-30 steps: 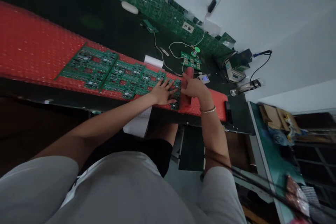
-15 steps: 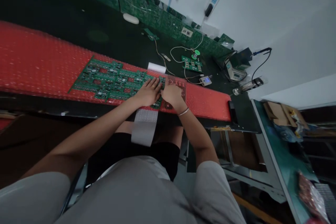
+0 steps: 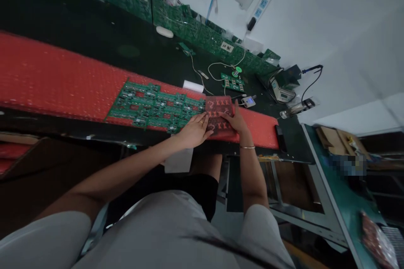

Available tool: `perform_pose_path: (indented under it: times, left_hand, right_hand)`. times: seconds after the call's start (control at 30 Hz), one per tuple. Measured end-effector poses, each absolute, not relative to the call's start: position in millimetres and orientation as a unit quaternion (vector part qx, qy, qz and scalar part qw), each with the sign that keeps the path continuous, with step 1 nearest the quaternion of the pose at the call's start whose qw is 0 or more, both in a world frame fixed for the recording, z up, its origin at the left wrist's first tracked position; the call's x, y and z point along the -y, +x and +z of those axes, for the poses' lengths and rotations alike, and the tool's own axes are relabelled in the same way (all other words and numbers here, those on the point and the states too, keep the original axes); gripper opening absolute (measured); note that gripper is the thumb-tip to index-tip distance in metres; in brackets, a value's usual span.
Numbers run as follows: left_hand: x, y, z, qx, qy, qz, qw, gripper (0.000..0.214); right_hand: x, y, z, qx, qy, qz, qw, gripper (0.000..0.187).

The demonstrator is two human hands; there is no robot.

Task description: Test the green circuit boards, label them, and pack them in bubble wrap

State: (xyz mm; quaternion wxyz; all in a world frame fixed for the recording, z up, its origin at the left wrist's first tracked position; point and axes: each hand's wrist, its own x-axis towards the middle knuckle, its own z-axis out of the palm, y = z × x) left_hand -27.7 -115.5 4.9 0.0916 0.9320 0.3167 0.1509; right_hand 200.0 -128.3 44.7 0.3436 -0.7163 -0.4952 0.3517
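Head view showed the left hand [image 3: 193,131] and right hand [image 3: 237,121] flat and open, gripping nothing, pressing a folded flap of red bubble wrap [image 3: 220,114] down over the end of the row of green circuit boards [image 3: 151,105] on the bench [image 3: 94,46], likely so the flap would not spring up.

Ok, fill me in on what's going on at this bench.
A seated person works at a dark bench. A long strip of red bubble wrap lies along it, with a row of green circuit boards on top. The wrap's end is folded over the last board. The right hand presses flat on that folded flap, and the left hand rests at its edge.
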Motion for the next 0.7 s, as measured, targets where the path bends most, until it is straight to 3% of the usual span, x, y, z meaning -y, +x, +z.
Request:
perform_pose_path:
  times: [0.13,0.27,0.6,0.7]
  left_hand:
    - [101.5,-27.6,11.1,-0.293,0.942,0.134,0.088,0.06]
    - [84.4,-27.7,5.3,-0.32,0.942,0.05,0.091,0.074]
    - [66.2,-43.9,0.0,-0.321,0.943,0.017,0.084,0.08]
    - [65.1,-48.4,-0.2,-0.316,0.944,0.01,0.09,0.08]
  right_hand:
    - [134.9,222.2,67.5,0.499,-0.714,0.364,0.33,0.11]
    - [146.2,237.5,80.8,0.508,-0.732,0.335,0.307,0.097]
    - [149.4,238.2,87.6,0.581,-0.761,0.218,0.19,0.076]
    - [144.5,224.1,93.3,0.595,-0.778,0.163,0.119,0.071]
